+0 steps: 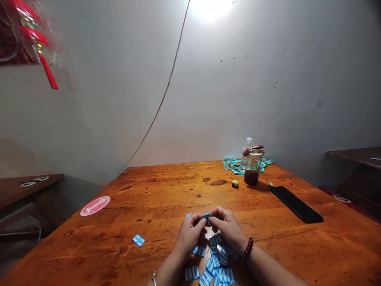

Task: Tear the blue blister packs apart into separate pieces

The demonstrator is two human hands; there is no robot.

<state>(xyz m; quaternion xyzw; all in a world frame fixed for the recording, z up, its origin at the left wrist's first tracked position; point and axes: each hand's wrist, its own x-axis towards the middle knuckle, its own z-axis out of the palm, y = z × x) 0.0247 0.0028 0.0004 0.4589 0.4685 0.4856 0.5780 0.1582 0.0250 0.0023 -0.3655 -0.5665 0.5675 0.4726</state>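
My left hand (pixel 192 232) and my right hand (pixel 224 222) meet above the near middle of the table. Between thumbs and fingers, both pinch a small dark blue piece with pale marks (pixel 206 217); its exact kind is too small to make out. Below the hands lies a loose heap of blue-and-white striped pieces (pixel 226 275), some overlapping. One more striped piece (pixel 192 273) lies at the left of the heap, partly beside my left forearm. Farther left, a single blue-and-white piece (pixel 138 240) rests apart on the wood. My fingers cover part of the held piece.
The wooden table (pixel 166 186) carries a black phone (pixel 296 204) at right. Behind it stand a lidded cup of dark liquid (pixel 252 171), a clear bottle (pixel 249 140), teal straps (pixel 233 165) and a small yellow-green object (pixel 235 183). A pink round sticker (pixel 95 206) lies at left.
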